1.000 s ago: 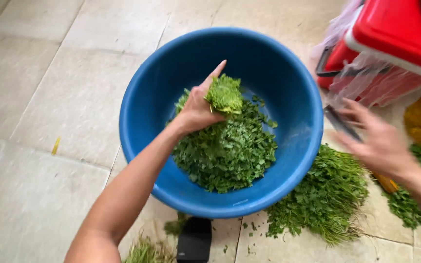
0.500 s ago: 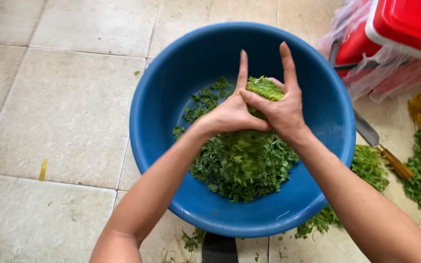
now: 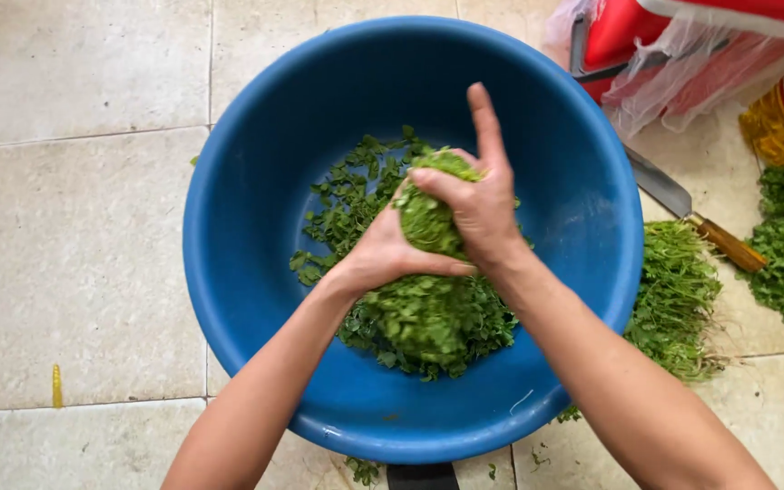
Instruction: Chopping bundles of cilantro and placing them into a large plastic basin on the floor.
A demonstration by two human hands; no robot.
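Seen from the head camera, both hands meet at the centre of the frame over a blue basin (image 3: 256, 163) that fills most of the picture. The left hand (image 3: 383, 254) cups a wad of chopped green leaves (image 3: 428, 218) from below and the left, fingers curled about it; the right hand (image 3: 481, 204) closes over it from the right, index finger sticking straight up (only that one finger is loose). Beneath them, a heap of loose leaves (image 3: 428, 322) lies on the basin's floor, lower centre.

To press such a wad well, I judge the palms should squeeze evenly from both sides, keeping it above the heap so that crumbs fall back inside the rim.

At the right edge, outside the basin, a knife (image 3: 682, 204) with a wooden handle lies on the tiled floor (image 3: 74, 254) beside a bunch of uncut stalks (image 3: 678, 295); a red container (image 3: 682, 27) sits upper right.
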